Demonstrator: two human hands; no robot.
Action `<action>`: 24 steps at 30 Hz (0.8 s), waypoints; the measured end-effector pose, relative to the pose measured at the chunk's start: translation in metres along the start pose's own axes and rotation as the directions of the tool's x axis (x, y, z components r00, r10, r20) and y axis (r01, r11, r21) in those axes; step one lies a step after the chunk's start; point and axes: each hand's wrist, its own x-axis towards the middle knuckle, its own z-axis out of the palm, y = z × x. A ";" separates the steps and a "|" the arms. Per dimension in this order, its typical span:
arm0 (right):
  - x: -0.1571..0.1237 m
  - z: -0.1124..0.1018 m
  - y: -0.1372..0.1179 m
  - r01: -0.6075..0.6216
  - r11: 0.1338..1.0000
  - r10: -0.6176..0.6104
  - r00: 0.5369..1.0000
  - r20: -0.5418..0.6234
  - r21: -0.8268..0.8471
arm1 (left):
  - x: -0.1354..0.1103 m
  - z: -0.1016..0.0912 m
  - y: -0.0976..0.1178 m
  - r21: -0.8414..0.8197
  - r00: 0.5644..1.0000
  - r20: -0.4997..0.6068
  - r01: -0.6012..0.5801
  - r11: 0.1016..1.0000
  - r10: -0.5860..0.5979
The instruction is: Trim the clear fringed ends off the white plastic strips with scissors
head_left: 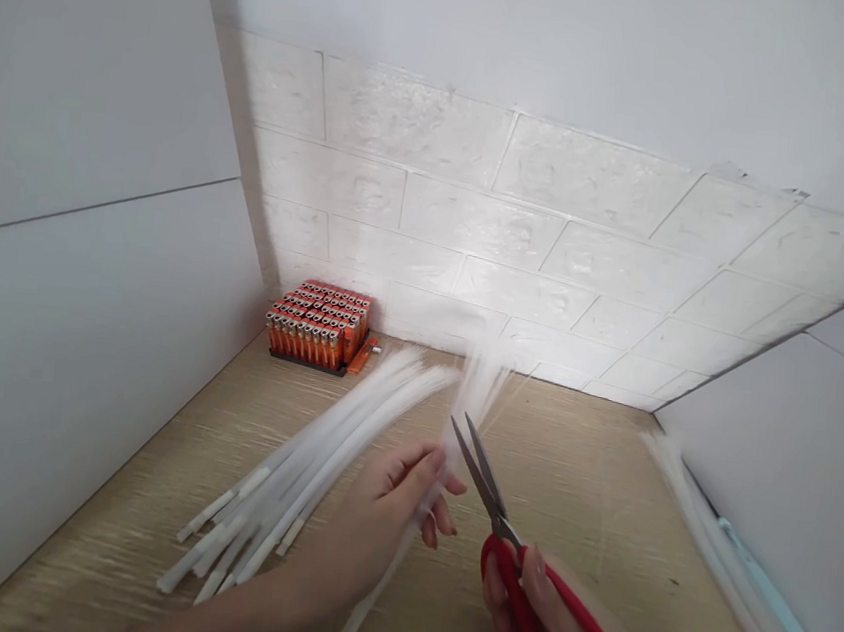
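Observation:
My left hand (403,500) is closed round a bundle of thin clear-white fibres (479,382), whose loose ends fan out upward and blur. The lower end of that bundle hangs below the hand. In my right hand (525,593) is a pair of scissors (488,474) with red handles, fingers in the loops. Its blades are slightly parted and point up beside the fibres, just right of my left fingers; whether they touch cannot be made out. Several similar fibre bundles (307,475) with white-wrapped ends lie to the left of my left hand.
A block of orange batteries (319,325) stands in the back left corner, with an orange piece (363,355) beside it. More long fibres (701,526) and a light blue tool (776,600) lie along the right panel. A white brick-pattern wall (432,217) closes off the back.

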 end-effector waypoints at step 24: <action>0.000 0.027 -0.009 -0.157 0.812 0.188 0.982 0.003 0.562 | -0.009 0.005 -0.022 0.312 0.976 0.217 -0.055 0.949 -0.015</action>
